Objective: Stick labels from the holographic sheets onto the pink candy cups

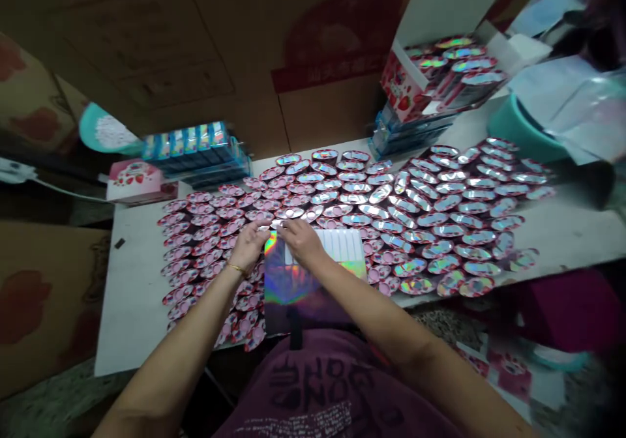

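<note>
Both hands meet at the top left corner of an iridescent sheet (308, 301); the left hand (248, 248) and the right hand (300, 239) have bent fingertips drawn close together, but whether they grip a label or one of the packs behind cannot be told. The sheet lies in front of the person's torso at the near side of the worktop (130, 262), with a row of white strips (342, 246) along its upper part, partly covered by the right hand. A thin bracelet (238, 268) circles the left wrist. Around the sheet stand closely spaced oval-topped packs (472, 237); many on the left bear pink discs, most on the right reflect silver. Behind, at left, are blue packages (186, 148), a pink strawberry-print box (134, 180) and a teal bowl (105, 131) of white pieces; at right, an open strawberry-print carton (402, 86) filled with packs rests on further blue packages. A large cardboard box (220, 47) stands at the rear.
</note>
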`<action>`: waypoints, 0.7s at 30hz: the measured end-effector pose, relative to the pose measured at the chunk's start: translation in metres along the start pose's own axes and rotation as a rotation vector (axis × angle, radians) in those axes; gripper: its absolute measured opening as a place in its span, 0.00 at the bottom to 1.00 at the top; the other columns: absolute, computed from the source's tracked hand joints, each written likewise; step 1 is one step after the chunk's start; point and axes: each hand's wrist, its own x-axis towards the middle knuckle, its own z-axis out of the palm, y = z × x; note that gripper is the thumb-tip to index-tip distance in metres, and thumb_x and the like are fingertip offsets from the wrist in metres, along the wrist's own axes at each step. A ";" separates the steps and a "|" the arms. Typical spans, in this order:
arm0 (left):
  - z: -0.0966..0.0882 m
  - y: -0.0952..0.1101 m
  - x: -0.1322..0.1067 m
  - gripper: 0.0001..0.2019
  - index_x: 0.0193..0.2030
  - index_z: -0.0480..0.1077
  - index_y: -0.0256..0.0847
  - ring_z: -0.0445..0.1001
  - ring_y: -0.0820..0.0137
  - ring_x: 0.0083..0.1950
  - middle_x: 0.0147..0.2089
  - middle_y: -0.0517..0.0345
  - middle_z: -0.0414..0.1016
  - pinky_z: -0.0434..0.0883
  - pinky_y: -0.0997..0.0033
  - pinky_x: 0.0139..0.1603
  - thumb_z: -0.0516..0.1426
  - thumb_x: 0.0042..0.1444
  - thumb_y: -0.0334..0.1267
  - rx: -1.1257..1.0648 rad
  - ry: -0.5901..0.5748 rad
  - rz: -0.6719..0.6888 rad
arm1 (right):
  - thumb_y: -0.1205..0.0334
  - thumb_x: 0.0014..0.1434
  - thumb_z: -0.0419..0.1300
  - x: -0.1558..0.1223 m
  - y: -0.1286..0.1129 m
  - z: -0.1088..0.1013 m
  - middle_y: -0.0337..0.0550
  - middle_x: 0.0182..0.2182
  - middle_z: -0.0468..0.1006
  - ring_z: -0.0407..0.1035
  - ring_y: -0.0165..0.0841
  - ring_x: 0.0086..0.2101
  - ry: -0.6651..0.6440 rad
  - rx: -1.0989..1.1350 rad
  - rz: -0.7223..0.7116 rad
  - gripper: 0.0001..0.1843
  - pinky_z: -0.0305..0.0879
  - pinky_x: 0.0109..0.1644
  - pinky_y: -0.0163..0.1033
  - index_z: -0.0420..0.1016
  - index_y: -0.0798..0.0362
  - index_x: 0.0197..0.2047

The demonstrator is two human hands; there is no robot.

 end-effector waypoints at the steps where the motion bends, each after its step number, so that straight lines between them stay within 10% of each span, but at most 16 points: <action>1: 0.000 0.000 -0.002 0.22 0.42 0.65 0.35 0.64 0.79 0.21 0.22 0.65 0.67 0.61 0.80 0.24 0.60 0.39 0.41 0.014 0.007 0.000 | 0.63 0.62 0.44 -0.002 0.001 0.001 0.49 0.42 0.70 0.60 0.36 0.41 -0.023 -0.016 -0.050 0.16 0.57 0.44 0.42 0.67 0.53 0.49; 8: -0.018 -0.010 -0.002 0.23 0.46 0.64 0.35 0.64 0.77 0.22 0.23 0.62 0.67 0.62 0.77 0.25 0.56 0.43 0.43 0.154 0.055 0.014 | 0.67 0.60 0.47 -0.004 -0.019 0.012 0.49 0.43 0.71 0.61 0.34 0.44 0.004 0.073 -0.062 0.13 0.57 0.47 0.40 0.70 0.54 0.43; 14: -0.067 -0.011 0.024 0.20 0.46 0.67 0.36 0.69 0.65 0.36 0.33 0.52 0.71 0.65 0.65 0.39 0.53 0.46 0.40 0.750 0.290 0.148 | 0.63 0.56 0.53 -0.010 -0.046 -0.025 0.41 0.32 0.73 0.66 0.30 0.37 0.119 0.547 0.224 0.08 0.60 0.44 0.37 0.73 0.52 0.31; 17: -0.042 -0.005 0.015 0.17 0.44 0.69 0.38 0.63 0.59 0.52 0.47 0.49 0.69 0.60 0.60 0.52 0.54 0.47 0.42 0.831 0.245 0.310 | 0.61 0.53 0.56 -0.037 -0.027 -0.052 0.39 0.28 0.74 0.67 0.29 0.32 0.184 0.778 0.513 0.07 0.62 0.38 0.35 0.74 0.53 0.29; 21: 0.049 -0.011 -0.013 0.19 0.42 0.71 0.37 0.68 0.66 0.46 0.45 0.51 0.72 0.64 0.65 0.48 0.51 0.52 0.48 0.433 -0.264 0.099 | 0.57 0.46 0.61 -0.080 0.017 -0.072 0.37 0.25 0.75 0.67 0.29 0.27 0.375 0.983 0.917 0.09 0.62 0.33 0.35 0.75 0.53 0.29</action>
